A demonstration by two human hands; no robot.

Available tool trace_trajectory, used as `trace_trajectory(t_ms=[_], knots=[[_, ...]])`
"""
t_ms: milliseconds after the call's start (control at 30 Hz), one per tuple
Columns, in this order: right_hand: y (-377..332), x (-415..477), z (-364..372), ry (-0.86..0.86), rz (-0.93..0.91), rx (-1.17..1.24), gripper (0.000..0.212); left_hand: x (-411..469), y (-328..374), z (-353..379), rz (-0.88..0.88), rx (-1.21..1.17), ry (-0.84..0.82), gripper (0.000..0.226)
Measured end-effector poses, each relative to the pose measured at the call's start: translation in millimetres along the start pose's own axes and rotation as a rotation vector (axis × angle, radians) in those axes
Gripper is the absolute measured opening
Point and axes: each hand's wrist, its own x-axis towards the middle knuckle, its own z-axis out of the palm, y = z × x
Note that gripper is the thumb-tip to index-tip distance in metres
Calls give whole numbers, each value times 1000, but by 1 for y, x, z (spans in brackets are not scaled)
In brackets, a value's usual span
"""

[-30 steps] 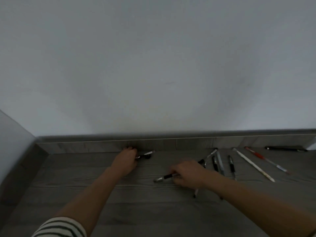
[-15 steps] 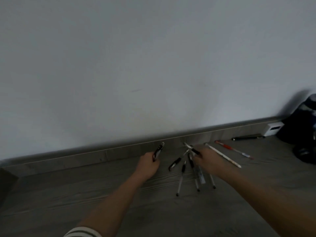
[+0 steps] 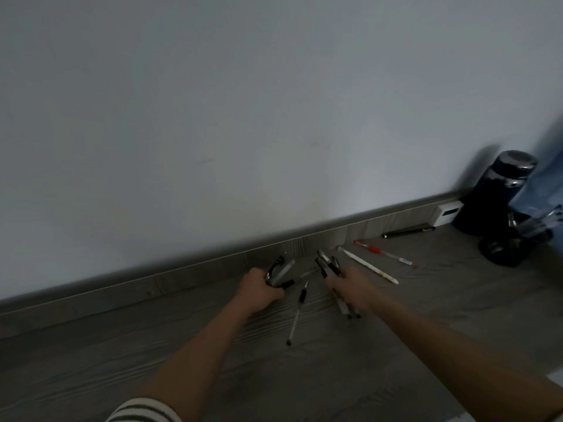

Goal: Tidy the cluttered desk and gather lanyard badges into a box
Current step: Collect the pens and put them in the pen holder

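Observation:
On the grey wooden desk (image 3: pixel 182 360), my left hand (image 3: pixel 259 289) grips a few pens (image 3: pixel 278 272) whose ends stick up toward the wall. My right hand (image 3: pixel 350 287) holds a bunch of pens (image 3: pixel 327 264) fanning out above and below the fist. A loose black-and-white pen (image 3: pixel 298 315) lies on the desk between my two hands. To the right lie a long white pen (image 3: pixel 368 266), a red pen (image 3: pixel 385 253) and a black pen (image 3: pixel 406 232) near the wall. No lanyard badges or box are in view.
A dark blue flask (image 3: pixel 496 193) stands at the far right by the wall, with a dark cap-like object (image 3: pixel 502 249) in front of it. A small white box (image 3: pixel 446 212) sits against the desk's raised back edge (image 3: pixel 152 275). Blue fabric (image 3: pixel 545 184) hangs at the right edge.
The view swung right, revealing the flask. My left hand gathered more pens into its grip. My right hand closed round several pens that lay on the desk.

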Motion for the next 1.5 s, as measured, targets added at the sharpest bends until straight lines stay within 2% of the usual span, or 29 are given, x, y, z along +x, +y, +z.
trace_trajectory(t_ms=[167,233,300,500,700,767,867,933,1100,1167,1300,1400,1500], knots=[[0,-14,-32,43,-63,321,15,-18,22,0,-124,-664,-169,8],[1,-14,-49,79,-74,467,16,-21,38,3,-124,-825,-209,13],[3,-10,-66,116,-75,513,15,-20,55,11,-134,-891,-235,17],[38,4,-82,11,-46,424,8,-10,95,46,-173,-796,-150,10],[77,20,-109,10,-48,317,21,4,114,85,-273,-697,124,17],[86,26,-120,-3,-65,289,18,11,120,99,-286,-596,195,26],[101,35,-135,11,-63,288,12,19,133,119,-264,-292,238,30],[112,39,-144,-1,-46,309,11,22,144,133,-264,-110,242,47],[142,45,-171,-2,23,408,32,33,182,171,-233,62,274,62],[151,45,-184,-8,44,408,34,38,192,183,-256,105,275,61],[165,41,-213,-55,13,405,25,52,203,198,-267,130,262,45],[166,35,-234,-18,-40,382,23,62,207,198,-292,57,259,42],[158,30,-257,32,-146,472,24,68,210,198,-334,-95,282,40]])
